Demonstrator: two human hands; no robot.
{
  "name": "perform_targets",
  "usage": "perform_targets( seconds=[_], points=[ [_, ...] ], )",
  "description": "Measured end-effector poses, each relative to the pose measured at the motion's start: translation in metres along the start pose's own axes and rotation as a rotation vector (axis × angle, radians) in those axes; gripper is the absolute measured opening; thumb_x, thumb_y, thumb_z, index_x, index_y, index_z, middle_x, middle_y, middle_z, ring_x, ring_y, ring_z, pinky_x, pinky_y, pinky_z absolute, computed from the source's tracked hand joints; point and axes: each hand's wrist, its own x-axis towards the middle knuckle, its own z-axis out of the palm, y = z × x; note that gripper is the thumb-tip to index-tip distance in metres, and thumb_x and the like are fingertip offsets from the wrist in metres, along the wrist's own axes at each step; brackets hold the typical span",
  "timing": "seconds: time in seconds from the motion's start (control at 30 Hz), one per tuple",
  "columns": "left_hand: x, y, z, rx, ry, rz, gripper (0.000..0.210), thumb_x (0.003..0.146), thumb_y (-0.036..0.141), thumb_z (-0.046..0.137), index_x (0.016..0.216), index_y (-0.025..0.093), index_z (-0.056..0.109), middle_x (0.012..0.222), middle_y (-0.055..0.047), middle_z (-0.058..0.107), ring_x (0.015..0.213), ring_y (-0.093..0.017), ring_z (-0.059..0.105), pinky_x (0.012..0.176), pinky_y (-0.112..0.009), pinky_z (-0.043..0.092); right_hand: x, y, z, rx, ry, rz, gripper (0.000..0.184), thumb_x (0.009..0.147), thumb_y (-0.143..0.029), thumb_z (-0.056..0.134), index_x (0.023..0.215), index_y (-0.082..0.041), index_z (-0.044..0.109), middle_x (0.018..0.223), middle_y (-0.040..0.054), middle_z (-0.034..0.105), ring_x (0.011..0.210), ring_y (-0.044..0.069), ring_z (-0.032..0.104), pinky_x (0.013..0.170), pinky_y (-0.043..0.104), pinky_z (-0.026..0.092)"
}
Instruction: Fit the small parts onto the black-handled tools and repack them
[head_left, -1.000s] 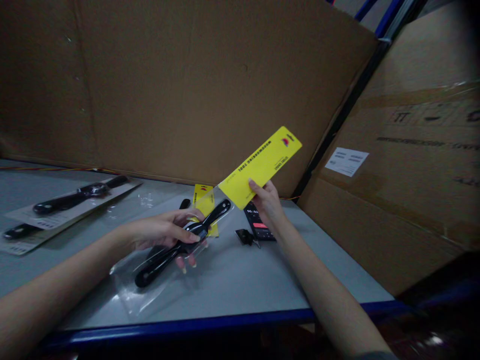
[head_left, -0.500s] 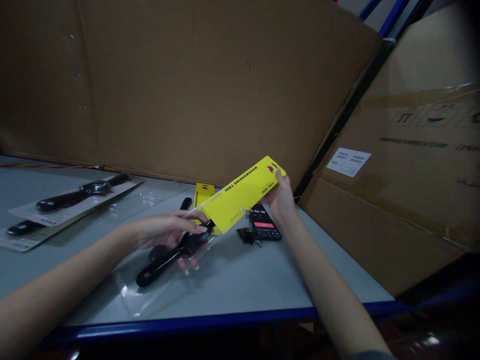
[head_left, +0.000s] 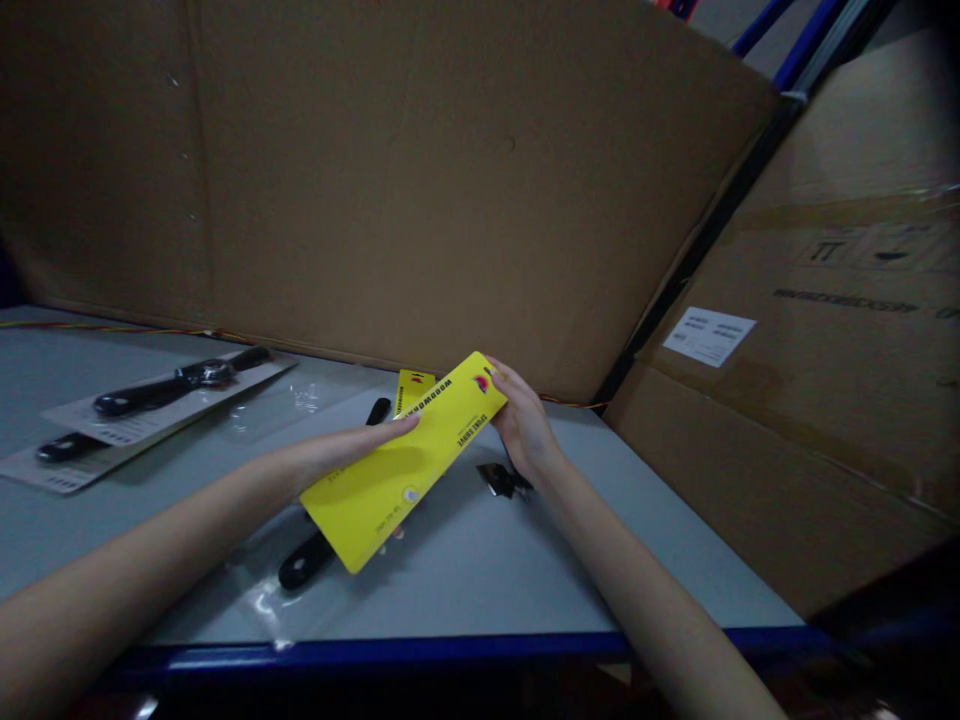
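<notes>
A grey table (head_left: 525,580) with a blue front edge (head_left: 450,650) carries the work, walled behind by a big brown cardboard sheet (head_left: 420,170) and on the right by a cardboard carton (head_left: 817,400) with a white label (head_left: 709,336). The light is dim.

The right hand (head_left: 521,425) grips the far end of a yellow header card (head_left: 405,460), fingers closed on its edge. The left hand (head_left: 352,455) lies along the card's near side with fingers stretched out nearly flat, touching it; whether it grasps anything below is hidden. The card slants over a clear plastic bag (head_left: 255,590) lying on the table, and a black tool handle (head_left: 304,565) pokes out from under the card, inside that bag as far as can be told.

A second yellow card (head_left: 414,385) peeks out behind. A small black object (head_left: 501,480) lies just beside the right wrist. At far left, black-handled tools (head_left: 180,380) lie on grey backing cards (head_left: 135,430).
</notes>
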Motion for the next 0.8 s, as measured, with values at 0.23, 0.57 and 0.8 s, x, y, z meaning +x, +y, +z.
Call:
perform_targets(
  seconds=[0.23, 0.57, 0.8],
  points=[
    [0.002, 0.002, 0.0, 0.045, 0.064, 0.039, 0.051, 0.065, 0.06, 0.055, 0.088, 0.015, 0.064, 0.066, -0.01, 0.068, 0.053, -0.021, 0.063, 0.055, -0.034, 0.049, -0.016, 0.012, 0.019, -0.02, -0.102, 0.088, 0.037, 0.068, -0.029, 0.063, 0.104, -0.026, 0.059, 0.112, 0.0018, 0.059, 0.099, 0.018, 0.055, 0.074, 0.026, 0.045],
    [0.009, 0.0, -0.014, 0.156, -0.053, 0.17, 0.034, 0.068, 0.031, 0.063, 0.097, 0.015, 0.058, 0.074, -0.007, 0.069, 0.06, -0.02, 0.065, 0.059, -0.031, 0.049, -0.015, 0.012, 0.014, -0.055, -0.113, 0.118, 0.057, 0.061, -0.027, 0.069, 0.113, -0.026, 0.046, 0.104, 0.003, 0.062, 0.088, 0.017, 0.06, 0.069, 0.028, 0.05],
    [0.009, 0.0, -0.01, 0.074, 0.052, 0.296, 0.043, 0.068, 0.04, 0.062, 0.103, 0.015, 0.056, 0.077, -0.01, 0.069, 0.06, -0.022, 0.065, 0.057, -0.032, 0.049, -0.018, 0.011, 0.018, -0.12, -0.118, 0.196, 0.034, 0.069, -0.043, 0.062, 0.091, -0.021, 0.051, 0.082, 0.0017, 0.065, 0.053, 0.013, 0.062, 0.048, 0.026, 0.051]
  ],
)
